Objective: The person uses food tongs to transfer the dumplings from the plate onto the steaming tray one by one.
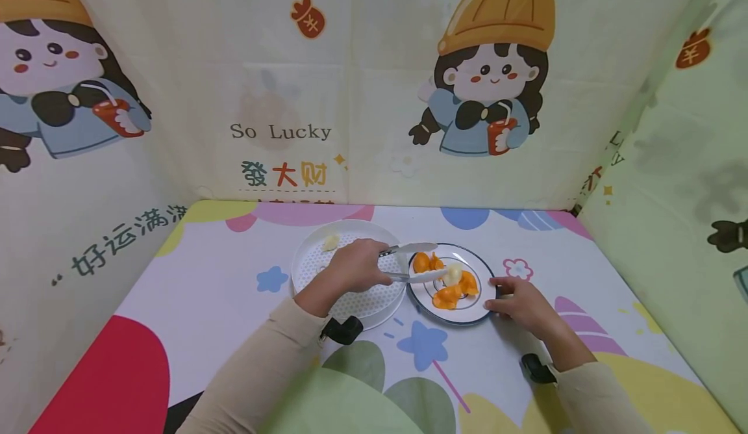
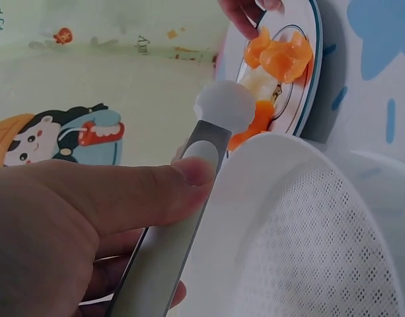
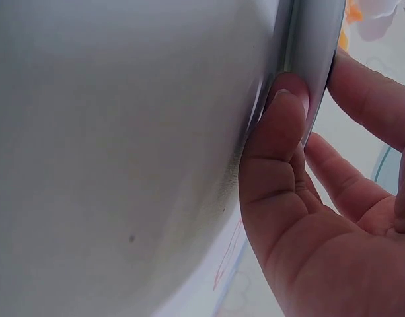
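Note:
My left hand (image 1: 358, 265) grips a pair of metal tongs (image 1: 417, 277) with white tips. Their two arms stand apart over a white plate (image 1: 480, 266) with a dark blue rim. A pale, whitish piece (image 1: 452, 274) sits at the end of the lower arm, among several orange pieces (image 1: 447, 297) on the plate. With thumb and fingers my right hand (image 1: 520, 305) pinches the plate's right edge; the right wrist view shows the plate's underside tilted toward the camera. The thumb (image 2: 166, 191) presses along the tongs' handle in the left wrist view.
Left of the plate stands a round white colander (image 1: 362, 304) with a perforated bottom, its edge close against the plate. Another pale piece (image 1: 330, 243) lies inside it. A patterned cloth (image 1: 222, 271) covers the table, and printed curtains (image 1: 374, 109) surround the back and sides.

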Demonstrator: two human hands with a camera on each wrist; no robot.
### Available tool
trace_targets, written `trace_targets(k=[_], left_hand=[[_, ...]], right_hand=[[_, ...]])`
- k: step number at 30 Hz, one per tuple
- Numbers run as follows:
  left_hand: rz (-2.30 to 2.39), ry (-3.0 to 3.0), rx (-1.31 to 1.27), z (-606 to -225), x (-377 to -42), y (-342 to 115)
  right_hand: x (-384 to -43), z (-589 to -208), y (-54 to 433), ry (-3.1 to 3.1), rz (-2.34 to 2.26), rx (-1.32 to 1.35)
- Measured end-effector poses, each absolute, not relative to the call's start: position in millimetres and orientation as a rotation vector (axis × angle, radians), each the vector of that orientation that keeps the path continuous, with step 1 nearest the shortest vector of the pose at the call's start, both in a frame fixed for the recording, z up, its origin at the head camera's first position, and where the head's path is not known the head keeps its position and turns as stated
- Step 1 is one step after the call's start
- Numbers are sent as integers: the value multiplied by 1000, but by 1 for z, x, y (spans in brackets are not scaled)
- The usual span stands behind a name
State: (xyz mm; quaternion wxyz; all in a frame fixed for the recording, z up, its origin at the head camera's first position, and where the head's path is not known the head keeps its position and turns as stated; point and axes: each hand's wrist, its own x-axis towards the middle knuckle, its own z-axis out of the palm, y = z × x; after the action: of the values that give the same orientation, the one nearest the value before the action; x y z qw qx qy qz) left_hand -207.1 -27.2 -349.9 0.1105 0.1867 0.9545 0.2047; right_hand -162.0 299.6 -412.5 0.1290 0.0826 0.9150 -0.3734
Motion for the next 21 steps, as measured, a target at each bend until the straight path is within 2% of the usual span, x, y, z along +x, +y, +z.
trace_targets(k=[21], left_hand=[[494,2831,555,-346,-206,-18]], right_hand=[[-162,-410,297,2668,-1085,227]])
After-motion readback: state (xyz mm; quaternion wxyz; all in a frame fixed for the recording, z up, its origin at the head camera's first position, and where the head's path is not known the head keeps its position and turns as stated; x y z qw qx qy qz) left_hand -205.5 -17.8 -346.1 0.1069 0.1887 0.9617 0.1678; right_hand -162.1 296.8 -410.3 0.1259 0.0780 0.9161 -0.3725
